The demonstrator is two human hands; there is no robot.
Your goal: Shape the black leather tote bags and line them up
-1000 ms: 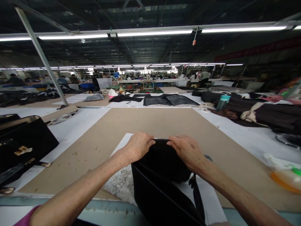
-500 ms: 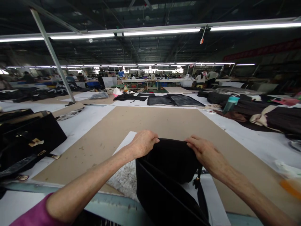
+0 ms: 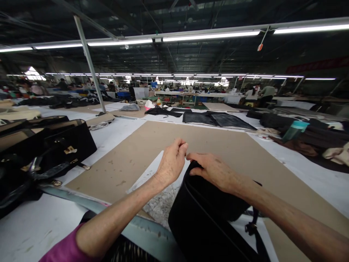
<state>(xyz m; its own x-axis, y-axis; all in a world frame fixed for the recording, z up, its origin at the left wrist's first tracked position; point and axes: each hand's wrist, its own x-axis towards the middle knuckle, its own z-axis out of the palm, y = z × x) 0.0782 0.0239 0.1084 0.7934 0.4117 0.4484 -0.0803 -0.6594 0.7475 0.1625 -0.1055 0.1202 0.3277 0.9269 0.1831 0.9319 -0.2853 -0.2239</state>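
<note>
A black handbag (image 3: 200, 222) stands at the table's near edge, its top gaping and its inside dark. My right hand (image 3: 214, 170) grips the bag's far upper corner, with the thumb on one side of the rim and the index finger reaching past it. Just left of that corner, off the bag, my left hand (image 3: 171, 163) is closed in a pinch. Whatever its fingertips may hold is too small to make out. A strap with a metal fitting (image 3: 251, 228) hangs at the bag's right side.
Brown board (image 3: 131, 160) covers the table, with a worn white sheet (image 3: 158, 203) by the bag. More black handbags (image 3: 79, 140) with gold clasps stand at left. Dark flat pieces (image 3: 218, 119) lie at the back; a teal-lidded bottle (image 3: 296, 131) rests among dark cloth on the right.
My left hand has let go of the bag's rim and closed in a pinch beside it. My right hand has shifted left along the rim to the corner. The view has turned left.
</note>
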